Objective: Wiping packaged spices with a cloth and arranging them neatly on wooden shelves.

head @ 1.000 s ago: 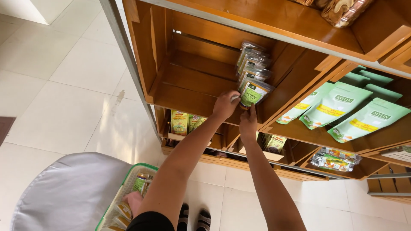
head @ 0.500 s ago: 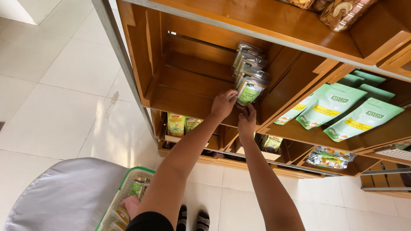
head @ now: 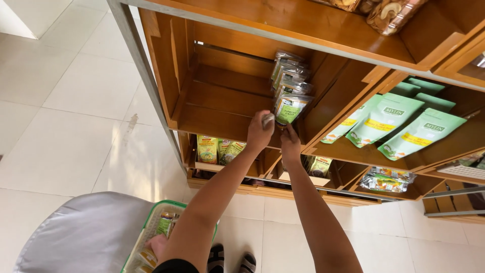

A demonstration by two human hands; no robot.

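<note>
The front pouch (head: 289, 108) is stood upright at the shelf's front edge (head: 222, 124), pinched low by the right hand (head: 290, 143); a small white item is clasped beside it in the left hand (head: 259, 132).

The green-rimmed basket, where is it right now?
In the head view the green-rimmed basket sits low and left of centre, near the tiled floor, under the left forearm, beside a grey sleeve; another person's hand holds its rim.

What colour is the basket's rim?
Green, seen in the head view: basket, low by the person's left arm.
</note>
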